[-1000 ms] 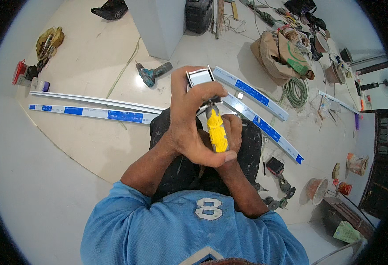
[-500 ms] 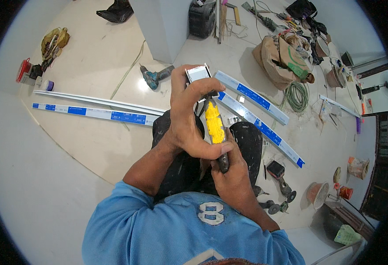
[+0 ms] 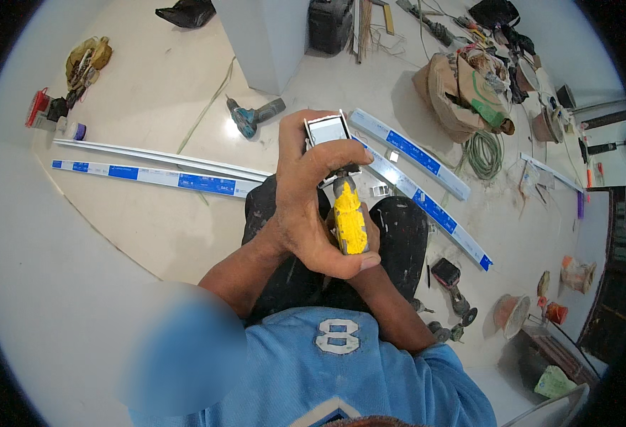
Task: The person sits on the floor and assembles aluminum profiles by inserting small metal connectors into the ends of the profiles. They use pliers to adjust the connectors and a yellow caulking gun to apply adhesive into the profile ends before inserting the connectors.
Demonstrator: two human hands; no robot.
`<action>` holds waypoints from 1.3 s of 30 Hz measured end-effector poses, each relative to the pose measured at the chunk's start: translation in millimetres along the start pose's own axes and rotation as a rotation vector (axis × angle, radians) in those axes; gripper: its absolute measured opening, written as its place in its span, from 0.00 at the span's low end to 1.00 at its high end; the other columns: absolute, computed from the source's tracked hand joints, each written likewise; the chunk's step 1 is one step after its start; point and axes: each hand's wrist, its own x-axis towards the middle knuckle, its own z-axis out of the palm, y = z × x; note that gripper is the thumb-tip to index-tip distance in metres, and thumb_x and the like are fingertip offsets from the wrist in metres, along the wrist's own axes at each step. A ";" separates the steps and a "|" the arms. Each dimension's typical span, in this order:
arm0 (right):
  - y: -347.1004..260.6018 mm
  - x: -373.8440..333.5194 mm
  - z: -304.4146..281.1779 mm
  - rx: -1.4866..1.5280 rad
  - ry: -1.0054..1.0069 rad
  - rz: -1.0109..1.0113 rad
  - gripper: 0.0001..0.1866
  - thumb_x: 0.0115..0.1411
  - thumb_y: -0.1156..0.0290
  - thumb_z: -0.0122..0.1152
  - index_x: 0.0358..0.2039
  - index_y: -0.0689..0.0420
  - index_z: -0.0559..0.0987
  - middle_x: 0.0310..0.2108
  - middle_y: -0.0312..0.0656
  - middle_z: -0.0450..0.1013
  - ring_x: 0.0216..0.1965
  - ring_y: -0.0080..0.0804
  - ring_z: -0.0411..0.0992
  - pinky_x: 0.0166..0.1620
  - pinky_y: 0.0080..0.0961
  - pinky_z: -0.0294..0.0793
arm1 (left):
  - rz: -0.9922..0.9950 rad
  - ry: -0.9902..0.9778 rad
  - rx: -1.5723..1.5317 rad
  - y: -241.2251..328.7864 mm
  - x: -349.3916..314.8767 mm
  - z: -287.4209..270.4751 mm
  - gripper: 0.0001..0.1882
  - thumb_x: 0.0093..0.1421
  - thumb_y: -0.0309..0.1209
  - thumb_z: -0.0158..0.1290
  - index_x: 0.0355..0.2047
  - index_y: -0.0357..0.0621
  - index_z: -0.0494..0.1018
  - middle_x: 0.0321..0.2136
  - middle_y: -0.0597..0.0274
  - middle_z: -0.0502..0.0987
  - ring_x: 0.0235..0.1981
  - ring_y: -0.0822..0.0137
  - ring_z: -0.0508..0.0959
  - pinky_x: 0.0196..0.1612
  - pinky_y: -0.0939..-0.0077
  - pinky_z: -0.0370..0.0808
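Observation:
My left hand [image 3: 300, 213] is curled around a short white metal channel piece [image 3: 327, 129], raised in front of my knees. Its fingers wrap the channel, and the thumb reaches down to the lower end of a hand tool with a worn yellow handle [image 3: 350, 222]. The tool's dark head meets the underside of the channel piece; its exact kind is hidden. Behind that handle, partly covered by it and by my left hand, my right hand [image 3: 372, 226] closes on the tool. Most of its fingers are out of sight.
Long white and blue metal profiles [image 3: 437, 206] lie right of my knees, others [image 3: 149, 174] to the left. A cordless drill [image 3: 250, 115] rests beyond them. An angle grinder [image 3: 455, 285] lies at right, near a bucket [image 3: 512, 313]. Farther off are a large brown sack [image 3: 444, 99] and coiled hose [image 3: 482, 155].
The yellow handle has tilted so its lower end is nearer me and foreshortened. My right hand has moved up behind it. The channel piece has turned slightly and shifted a little right.

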 end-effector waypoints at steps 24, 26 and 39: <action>-86.0 -8.6 -43.7 -0.138 -0.250 0.540 0.39 0.63 0.80 0.63 0.73 0.66 0.60 0.54 0.63 0.79 0.55 0.60 0.82 0.58 0.47 0.82 | 0.012 0.043 0.094 -0.1 7.6 2.2 0.48 0.34 0.61 0.71 0.52 0.41 0.78 0.49 0.46 0.67 0.53 0.51 0.68 0.53 0.57 0.70; -115.9 5.6 -60.6 0.013 -0.416 0.793 0.45 0.63 0.83 0.58 0.78 0.65 0.51 0.58 0.65 0.77 0.59 0.58 0.81 0.61 0.46 0.81 | -0.001 0.051 0.078 -0.1 8.2 2.2 0.48 0.34 0.61 0.71 0.52 0.41 0.78 0.49 0.46 0.67 0.52 0.51 0.68 0.53 0.57 0.70; -94.8 -2.7 -55.7 -0.123 -0.226 0.504 0.45 0.63 0.80 0.65 0.77 0.66 0.56 0.67 0.68 0.63 0.63 0.63 0.73 0.67 0.47 0.76 | 0.012 0.050 0.094 2.8 5.8 1.7 0.49 0.34 0.63 0.72 0.50 0.40 0.78 0.48 0.47 0.67 0.52 0.52 0.70 0.51 0.58 0.71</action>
